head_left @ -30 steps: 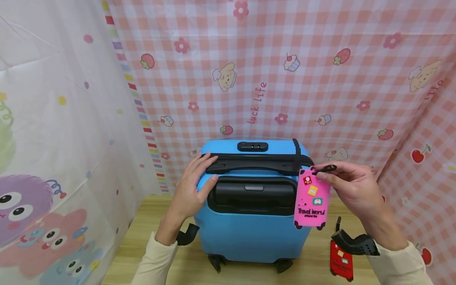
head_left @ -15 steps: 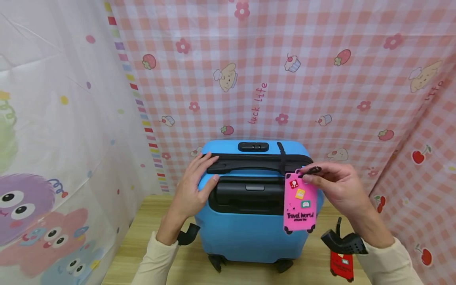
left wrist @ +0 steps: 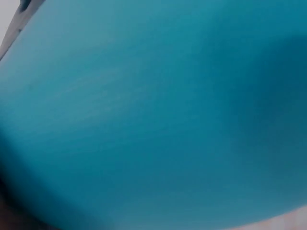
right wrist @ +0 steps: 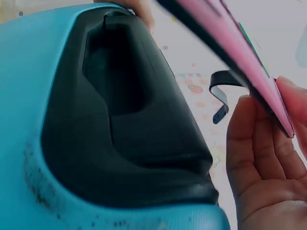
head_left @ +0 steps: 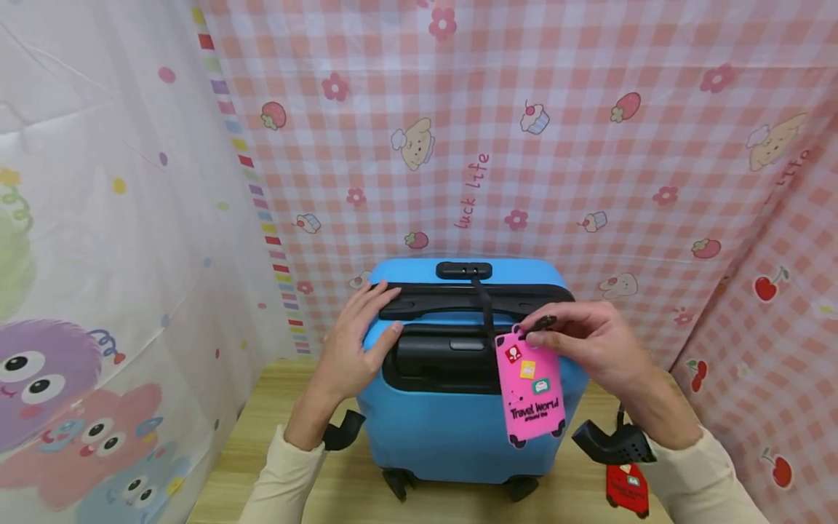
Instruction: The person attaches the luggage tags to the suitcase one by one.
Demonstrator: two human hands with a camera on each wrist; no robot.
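Note:
A small blue suitcase (head_left: 452,437) stands upright with its black carry handle (head_left: 425,302) facing up. My left hand (head_left: 353,353) rests on its top left corner, fingers lying over the handle's end. Blue shell (left wrist: 153,105) fills the left wrist view. Between thumb and fingers, my right hand (head_left: 599,342) pinches the top of a pink luggage tag (head_left: 532,393) printed "Travel World". The tag hangs tilted in front of the suitcase's right half. Its black strap (head_left: 485,306) sticks up across the handle in the head view; in the right wrist view the strap's curved end (right wrist: 220,98) is loose.
A red luggage tag (head_left: 626,487) lies on the wooden tabletop (head_left: 262,437) at right, partly behind the right wrist's camera mount (head_left: 615,444). A pink checked cloth (head_left: 366,145) hangs behind the suitcase, and a white cartoon cloth (head_left: 131,240) at left.
My right hand has carried the pink luggage tag leftward along the suitcase front, the strap moving over the handle toward its middle. The left hand has stayed in place.

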